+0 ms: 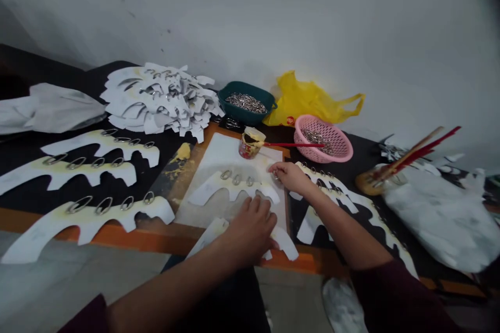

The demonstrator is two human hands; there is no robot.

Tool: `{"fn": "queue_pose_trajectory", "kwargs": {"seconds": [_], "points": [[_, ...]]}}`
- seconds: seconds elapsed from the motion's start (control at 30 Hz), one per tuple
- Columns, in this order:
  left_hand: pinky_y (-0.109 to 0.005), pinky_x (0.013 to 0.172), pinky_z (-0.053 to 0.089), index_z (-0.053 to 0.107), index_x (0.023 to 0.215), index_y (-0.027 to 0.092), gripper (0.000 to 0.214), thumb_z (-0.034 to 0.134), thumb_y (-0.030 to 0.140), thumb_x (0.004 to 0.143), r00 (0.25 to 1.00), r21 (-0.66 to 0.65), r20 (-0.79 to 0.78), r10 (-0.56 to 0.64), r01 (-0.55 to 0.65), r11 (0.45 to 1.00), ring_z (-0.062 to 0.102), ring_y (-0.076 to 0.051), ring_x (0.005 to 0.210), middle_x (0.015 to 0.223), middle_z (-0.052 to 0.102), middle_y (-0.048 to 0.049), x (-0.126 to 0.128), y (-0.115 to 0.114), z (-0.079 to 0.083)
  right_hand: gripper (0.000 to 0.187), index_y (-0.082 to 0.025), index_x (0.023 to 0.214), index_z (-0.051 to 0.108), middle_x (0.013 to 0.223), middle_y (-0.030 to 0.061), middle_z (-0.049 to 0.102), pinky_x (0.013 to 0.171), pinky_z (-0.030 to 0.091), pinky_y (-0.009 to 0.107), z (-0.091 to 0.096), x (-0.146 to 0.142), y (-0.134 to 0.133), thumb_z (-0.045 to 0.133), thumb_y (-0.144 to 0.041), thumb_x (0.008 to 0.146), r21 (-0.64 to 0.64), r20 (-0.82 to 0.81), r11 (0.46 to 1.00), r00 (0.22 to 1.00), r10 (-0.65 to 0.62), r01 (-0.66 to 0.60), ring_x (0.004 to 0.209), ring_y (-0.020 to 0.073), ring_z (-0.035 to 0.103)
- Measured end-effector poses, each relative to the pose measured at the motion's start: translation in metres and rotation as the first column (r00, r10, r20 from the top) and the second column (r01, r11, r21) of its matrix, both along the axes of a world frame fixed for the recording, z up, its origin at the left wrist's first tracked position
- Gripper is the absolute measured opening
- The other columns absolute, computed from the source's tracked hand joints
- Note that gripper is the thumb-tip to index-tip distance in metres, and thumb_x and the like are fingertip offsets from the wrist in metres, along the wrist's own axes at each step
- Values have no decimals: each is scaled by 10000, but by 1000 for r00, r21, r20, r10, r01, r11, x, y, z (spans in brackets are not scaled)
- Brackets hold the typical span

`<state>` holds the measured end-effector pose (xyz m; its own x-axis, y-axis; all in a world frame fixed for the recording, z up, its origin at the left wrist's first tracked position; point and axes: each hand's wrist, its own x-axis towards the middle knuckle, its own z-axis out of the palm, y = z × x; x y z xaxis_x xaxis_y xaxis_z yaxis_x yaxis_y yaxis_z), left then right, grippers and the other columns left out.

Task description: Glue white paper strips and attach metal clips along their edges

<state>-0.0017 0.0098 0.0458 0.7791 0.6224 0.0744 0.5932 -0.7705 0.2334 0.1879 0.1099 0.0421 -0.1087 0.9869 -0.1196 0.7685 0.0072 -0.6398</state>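
A white curved, scalloped piece (207, 191) lies on a pale board (213, 153), with several oval metal rings (236, 179) along its yellowish upper edge. At its right end my right hand (289, 176) pinches a metal ring (275, 175). My left hand (252, 226) is closed with bent fingers, its fingertips at the piece's lower edge. Whatever its palm may hold is hidden. Under the left hand and wrist lies another white piece (286, 242), partly covered. Behind the work stands a small tub (250, 143) of yellowish paste with a red stick (295, 144) across it.
Ringed white pieces (94, 170) lie at left, with others (312, 223) at right. A tall pile of white pieces (156, 96) stands behind. A green basket (269, 94) and a pink basket (346, 144) hold rings. Nearby are a yellow bag (300, 96) and a jar of sticks (367, 183).
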Motion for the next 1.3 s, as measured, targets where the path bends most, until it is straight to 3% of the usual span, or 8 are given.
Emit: {"fn": "queue_pose_trajectory", "kwargs": {"seconds": [0.4,0.63,0.97,1.3], "points": [[-493,994,302,515,1178,162,526,543,534,807,1000,26,6,19,-19,999,320,-356,1275,1311,438,-157,8,8,-17,128,-156,831,629,631,5,655,520,468,198,-3,-3,-6,526,-117,766,-85,-140,994,988,59,-71,541,108,602],[-494,1003,287,513,1166,171,520,539,545,804,999,32,21,25,-26,999,323,-343,1272,1296,441,-148,8,10,-21,108,-151,784,687,639,-16,643,572,423,200,5,-12,-4,598,-160,723,-46,-86,986,984,156,-160,585,99,560],[-507,1015,260,520,1159,172,541,563,558,782,999,40,18,27,-27,999,348,-334,1249,1264,462,-153,8,11,-23,107,-171,763,720,719,11,704,643,460,217,-8,-23,3,630,-132,720,-12,-4,989,989,147,-147,674,128,628],[-510,1044,227,508,1134,180,537,531,589,787,998,60,42,38,-40,997,338,-330,1273,1244,478,-147,12,21,-15,141,-186,796,727,808,27,709,703,457,249,-13,-21,2,620,-122,730,55,28,985,987,161,-162,740,146,629]]}}
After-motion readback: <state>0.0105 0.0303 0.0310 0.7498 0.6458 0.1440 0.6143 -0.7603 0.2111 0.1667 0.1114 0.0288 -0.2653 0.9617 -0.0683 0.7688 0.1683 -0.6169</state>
